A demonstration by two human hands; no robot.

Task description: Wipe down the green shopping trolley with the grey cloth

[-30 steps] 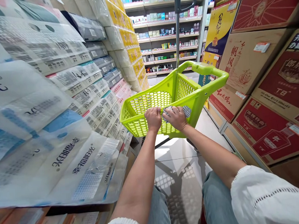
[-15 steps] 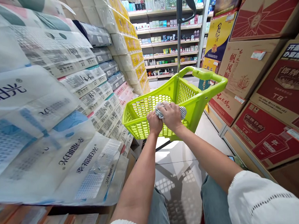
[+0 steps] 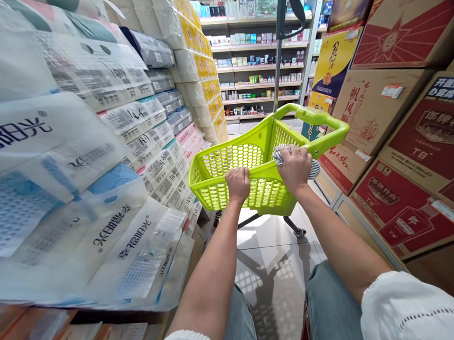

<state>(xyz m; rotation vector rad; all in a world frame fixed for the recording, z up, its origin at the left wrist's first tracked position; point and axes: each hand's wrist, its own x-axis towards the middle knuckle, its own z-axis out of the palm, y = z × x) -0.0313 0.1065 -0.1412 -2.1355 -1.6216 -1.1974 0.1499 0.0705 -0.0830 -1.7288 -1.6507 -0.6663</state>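
The left hand (image 3: 238, 183) grips the near rim of a glossy lime-green plastic shopping cart (image 3: 264, 192), fingers curled over the edge. The right hand (image 3: 295, 165) clasps a crumpled grey-and-white striped cloth (image 3: 314, 169) against the same rim, farther right. The cart stands on a pale tiled floor (image 3: 268, 235) between two stacked displays. Rows of rounded holes pierce its walls; its lower right corner is smooth and solid, and a thick looped handle (image 3: 341, 131) rises beyond. Plastic-wrapped white packs (image 3: 115, 216) line the left side, red-and-brown cardboard boxes (image 3: 384, 111) the right.
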